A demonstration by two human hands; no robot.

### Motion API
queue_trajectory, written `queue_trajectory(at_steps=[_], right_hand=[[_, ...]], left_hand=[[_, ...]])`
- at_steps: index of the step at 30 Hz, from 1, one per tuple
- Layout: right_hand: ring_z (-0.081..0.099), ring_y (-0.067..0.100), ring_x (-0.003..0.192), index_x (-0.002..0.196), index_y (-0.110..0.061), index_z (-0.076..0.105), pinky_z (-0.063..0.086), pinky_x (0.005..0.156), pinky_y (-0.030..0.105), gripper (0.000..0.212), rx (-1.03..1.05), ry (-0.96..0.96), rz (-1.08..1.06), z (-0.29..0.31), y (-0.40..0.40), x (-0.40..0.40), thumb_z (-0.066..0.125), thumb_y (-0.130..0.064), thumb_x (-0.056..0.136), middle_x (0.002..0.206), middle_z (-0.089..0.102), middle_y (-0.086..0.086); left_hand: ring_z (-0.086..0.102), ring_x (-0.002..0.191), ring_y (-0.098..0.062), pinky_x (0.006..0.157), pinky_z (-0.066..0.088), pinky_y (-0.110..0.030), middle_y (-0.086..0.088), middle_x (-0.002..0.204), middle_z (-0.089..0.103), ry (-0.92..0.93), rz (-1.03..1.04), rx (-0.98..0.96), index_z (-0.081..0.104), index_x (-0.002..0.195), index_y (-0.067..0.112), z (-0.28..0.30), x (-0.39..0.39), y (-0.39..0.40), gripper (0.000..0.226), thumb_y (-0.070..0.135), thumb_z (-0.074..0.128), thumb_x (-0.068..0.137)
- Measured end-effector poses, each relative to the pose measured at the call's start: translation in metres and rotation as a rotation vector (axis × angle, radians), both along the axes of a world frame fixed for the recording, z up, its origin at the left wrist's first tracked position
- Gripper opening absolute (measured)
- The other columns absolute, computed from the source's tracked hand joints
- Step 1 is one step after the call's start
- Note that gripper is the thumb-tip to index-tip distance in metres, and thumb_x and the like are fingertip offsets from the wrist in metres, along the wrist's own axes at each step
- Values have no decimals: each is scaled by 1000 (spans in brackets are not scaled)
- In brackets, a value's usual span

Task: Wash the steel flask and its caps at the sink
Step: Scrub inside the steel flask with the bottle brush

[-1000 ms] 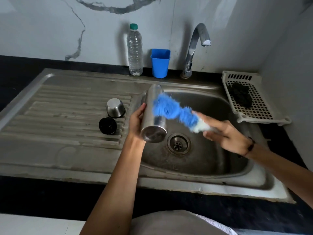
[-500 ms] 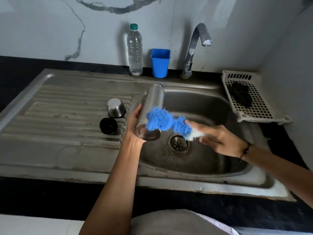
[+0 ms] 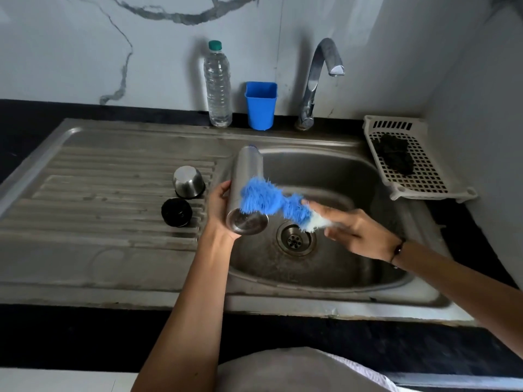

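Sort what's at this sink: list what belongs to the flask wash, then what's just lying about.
In use: steel flask, blue brush, steel cap, black cap, sink, tap.

Lying about: water bottle, blue cup, white basket holding something dark.

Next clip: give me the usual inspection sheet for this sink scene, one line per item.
Surface: steel sink, ribbed drainboard; tap not running.
Job's things: steel flask tilted over the basin, blue brush on its side; steel cap and black cap on the drainboard.
Clutter: plastic bottle, blue cup, white basket holding a dark scrubber.
Grippers: left hand holds the flask; right hand holds the brush.
Cables: nothing seen.
Surroundings: marble-patterned wall.
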State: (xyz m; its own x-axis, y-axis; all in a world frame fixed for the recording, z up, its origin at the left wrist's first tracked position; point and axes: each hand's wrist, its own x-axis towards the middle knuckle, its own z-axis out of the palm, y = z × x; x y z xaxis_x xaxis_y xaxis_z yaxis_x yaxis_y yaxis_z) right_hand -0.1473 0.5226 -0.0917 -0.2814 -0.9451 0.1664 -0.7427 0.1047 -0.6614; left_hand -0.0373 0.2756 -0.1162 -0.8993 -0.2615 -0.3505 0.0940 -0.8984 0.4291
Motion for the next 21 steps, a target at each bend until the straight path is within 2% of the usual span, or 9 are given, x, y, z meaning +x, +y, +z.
queue_trajectory(at_steps=[2,5,7,10,12,14,17,19,21], right_hand=[[51,13,123,142,-23,24,28,106,12,62,18,85,-108,-10,-7,-4,52,-10,88,139,44,-17],[60,29,111,137,-46,19,44,102,35,73,77,48,-294,-1,-27,-21,55,-3,90,135,53,5],[45,15,127,138,-40,20,34,110,32,72,49,-44,-288,12,-33,-28,53,3,90,142,40,-2],[31,0,130,141,-26,27,22,110,12,60,-40,-66,-117,27,-23,-20,53,-3,93,145,36,-2],[43,10,128,145,-34,28,31,109,18,53,-19,-19,34,19,-12,-9,48,-27,96,146,39,-9],[57,36,114,144,-41,24,41,105,34,51,36,90,44,0,-9,-5,42,-41,96,142,46,-6],[60,42,108,141,-36,22,39,102,24,64,12,117,-191,-16,-23,-17,54,-15,91,134,52,7],[57,34,115,139,-40,20,39,103,28,70,44,39,-271,-5,-35,-25,55,-3,90,139,44,-4],[45,17,129,141,-34,22,31,111,27,68,-2,-34,-230,8,-38,-27,55,-2,91,141,35,-15]], left_hand=[[62,89,-28,74,55,-36,-16,104,62,7,-111,-35,54,121,5,4,-2,8,59,42,58,74],[63,81,-29,73,57,-37,-18,100,62,91,-188,-30,57,117,4,10,-5,16,72,45,79,62],[64,77,-29,74,57,-40,-15,97,64,126,-133,-3,61,110,6,12,-5,15,61,40,79,64],[63,87,-29,79,55,-43,-13,102,66,94,-10,16,64,107,9,12,-2,4,40,39,60,81],[60,99,-33,84,54,-45,-17,112,61,53,13,29,57,122,6,4,0,-3,53,36,60,79],[60,100,-34,82,56,-44,-19,118,56,47,-27,-11,47,133,3,1,1,-2,70,39,60,75],[67,84,-30,70,59,-37,-19,108,60,147,-205,0,49,130,6,10,0,8,69,49,61,77],[68,81,-28,71,59,-38,-17,100,64,213,-248,-9,57,120,5,13,-2,9,75,52,76,65],[67,80,-25,71,58,-41,-10,98,66,244,-189,-18,63,111,9,11,-3,7,62,49,78,66]])
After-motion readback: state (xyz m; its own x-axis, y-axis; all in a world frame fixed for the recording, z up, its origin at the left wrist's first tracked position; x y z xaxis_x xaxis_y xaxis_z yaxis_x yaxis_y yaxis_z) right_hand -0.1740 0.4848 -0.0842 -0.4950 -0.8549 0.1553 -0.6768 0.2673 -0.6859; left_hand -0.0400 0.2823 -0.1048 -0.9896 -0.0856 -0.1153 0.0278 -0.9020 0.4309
